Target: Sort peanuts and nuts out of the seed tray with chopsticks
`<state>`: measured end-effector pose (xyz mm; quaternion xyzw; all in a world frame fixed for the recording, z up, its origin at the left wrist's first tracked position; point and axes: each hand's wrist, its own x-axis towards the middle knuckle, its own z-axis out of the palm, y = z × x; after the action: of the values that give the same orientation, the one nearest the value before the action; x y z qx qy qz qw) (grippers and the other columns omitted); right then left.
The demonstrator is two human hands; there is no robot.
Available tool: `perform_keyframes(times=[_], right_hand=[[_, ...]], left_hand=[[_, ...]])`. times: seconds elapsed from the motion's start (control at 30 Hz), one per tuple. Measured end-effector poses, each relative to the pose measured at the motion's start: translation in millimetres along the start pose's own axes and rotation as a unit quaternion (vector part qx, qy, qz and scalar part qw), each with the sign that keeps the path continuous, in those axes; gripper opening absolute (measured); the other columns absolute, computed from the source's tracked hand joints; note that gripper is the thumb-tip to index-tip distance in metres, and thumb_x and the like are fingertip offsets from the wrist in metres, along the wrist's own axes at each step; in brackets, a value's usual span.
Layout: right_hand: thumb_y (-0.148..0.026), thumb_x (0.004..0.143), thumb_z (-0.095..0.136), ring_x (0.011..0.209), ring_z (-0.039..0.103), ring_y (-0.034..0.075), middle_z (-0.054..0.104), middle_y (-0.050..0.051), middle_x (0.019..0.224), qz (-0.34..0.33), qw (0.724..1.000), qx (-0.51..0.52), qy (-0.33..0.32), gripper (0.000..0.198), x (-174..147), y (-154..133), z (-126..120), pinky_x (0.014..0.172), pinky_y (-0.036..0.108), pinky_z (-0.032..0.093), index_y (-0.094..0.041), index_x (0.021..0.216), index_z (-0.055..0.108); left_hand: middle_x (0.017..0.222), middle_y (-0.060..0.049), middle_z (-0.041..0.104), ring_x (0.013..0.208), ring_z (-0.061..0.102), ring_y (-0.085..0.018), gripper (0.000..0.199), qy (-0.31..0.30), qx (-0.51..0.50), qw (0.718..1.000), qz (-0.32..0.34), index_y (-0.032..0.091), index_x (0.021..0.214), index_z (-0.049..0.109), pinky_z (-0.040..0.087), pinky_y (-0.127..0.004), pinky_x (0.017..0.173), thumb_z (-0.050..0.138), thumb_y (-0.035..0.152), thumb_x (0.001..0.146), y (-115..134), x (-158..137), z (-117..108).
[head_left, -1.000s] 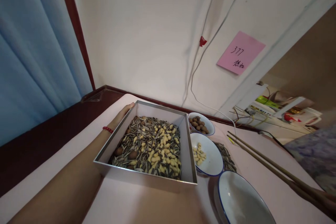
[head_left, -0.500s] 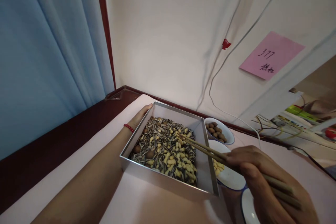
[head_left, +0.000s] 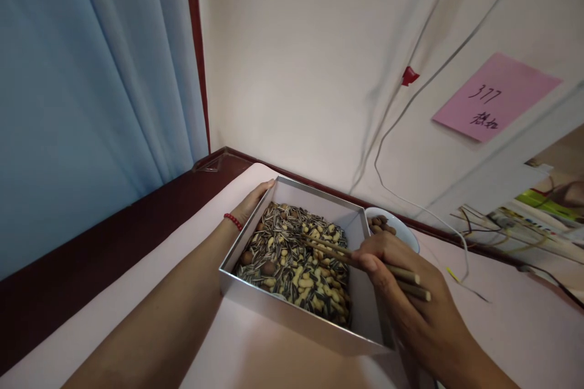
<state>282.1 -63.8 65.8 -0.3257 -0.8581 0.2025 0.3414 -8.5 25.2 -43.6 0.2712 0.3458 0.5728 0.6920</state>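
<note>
A square metal box (head_left: 260, 307) on the table holds striped sunflower seeds (head_left: 283, 225), peanuts in the shell (head_left: 310, 282) and a few round brown nuts (head_left: 268, 268). My left hand (head_left: 255, 199), with a red bead bracelet at the wrist, grips the box's far left side; its fingertips are partly hidden behind the wall. Over the box's right wall, my right hand (head_left: 396, 279) is closed around a pair of wooden chopsticks (head_left: 335, 250). Their tips are among the seeds near the middle; I cannot tell whether they pinch anything.
Behind my right hand stands a white bowl (head_left: 406, 236) with brown oval nuts (head_left: 381, 224). A white cable (head_left: 429, 211) hangs down the wall to the table (head_left: 483, 267). Blue curtain (head_left: 91, 85) at left; a pink note (head_left: 495, 97) on the wall.
My right hand has moved left and forward, bringing the chopsticks deeper into the box and covering the nearer bowls. The view has shifted slightly; my left hand keeps its hold.
</note>
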Motion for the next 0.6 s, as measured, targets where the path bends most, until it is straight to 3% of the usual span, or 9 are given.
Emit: perform_keyframes(times=[0.13,0.33,0.6], right_hand=[[-0.032,0.102,0.047,0.07,0.055,0.013,0.058,0.0,0.075,0.003,1.0,0.008,-0.001,0.027,1.6,0.8,0.4,0.063,0.027,0.043,-0.02,0.08,0.057],[-0.032,0.102,0.046,0.067,0.054,0.013,0.056,0.0,0.073,-0.003,1.0,0.007,0.007,0.029,2.7,3.5,1.4,0.06,0.027,0.043,-0.02,0.079,0.057],[-0.022,0.1,0.049,0.078,0.063,0.016,0.063,0.003,0.084,-0.047,0.998,-0.019,0.043,0.017,-4.4,-8.4,-11.4,0.065,0.027,0.049,-0.023,0.089,0.062]], left_hand=[[0.072,-0.012,0.075,0.062,0.072,-0.027,0.045,-0.003,-0.006,1.0,-0.016,0.011,0.102,0.074,0.058,-0.033,0.059,0.052,0.048,0.093,-0.7,1.2,-1.6],[0.061,-0.01,0.072,0.057,0.07,-0.026,0.045,-0.033,-0.016,0.999,-0.025,0.014,0.1,0.076,0.055,-0.031,0.054,0.052,0.051,0.094,-1.5,1.8,-3.9],[0.076,-0.01,0.075,0.074,0.072,-0.023,0.039,0.006,-0.01,1.0,0.017,0.009,0.1,0.073,0.056,-0.031,0.07,0.054,0.043,0.098,2.6,-4.4,5.8]])
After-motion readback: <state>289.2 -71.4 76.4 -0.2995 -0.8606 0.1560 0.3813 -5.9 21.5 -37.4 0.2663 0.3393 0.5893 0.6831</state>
